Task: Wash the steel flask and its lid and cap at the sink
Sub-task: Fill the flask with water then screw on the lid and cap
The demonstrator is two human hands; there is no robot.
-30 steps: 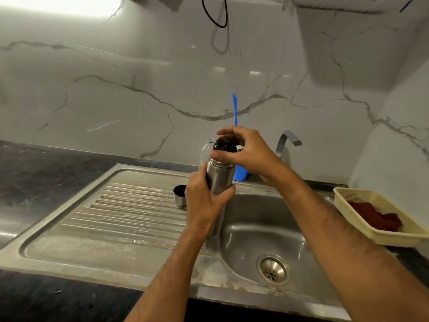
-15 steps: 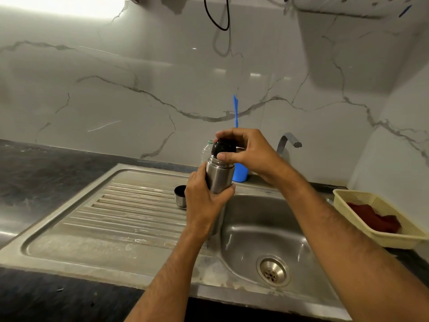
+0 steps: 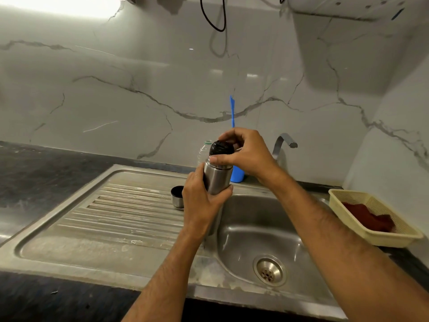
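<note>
My left hand (image 3: 201, 201) grips the body of the steel flask (image 3: 217, 178), held upright above the sink's left rim. On the flask's mouth sits the black lid (image 3: 221, 148), and my right hand (image 3: 247, 153) curls round it from the right, thumb in front and fingers behind. The steel cap (image 3: 177, 197) stands mouth-up on the ribbed drainboard (image 3: 120, 212), just left of my left hand. The lower part of the flask is hidden behind my left hand and wrist.
The sink basin (image 3: 262, 231) with its drain (image 3: 269, 270) lies below my right arm. A tap (image 3: 284, 145), a blue cup with a blue handle (image 3: 237, 175) and a clear plastic bottle (image 3: 204, 151) stand behind. A yellow basket (image 3: 394, 238) with a red cloth sits at the right.
My right hand has turned a little on the black lid, thumb now lower in front. The flask and my left hand stay where they were.
</note>
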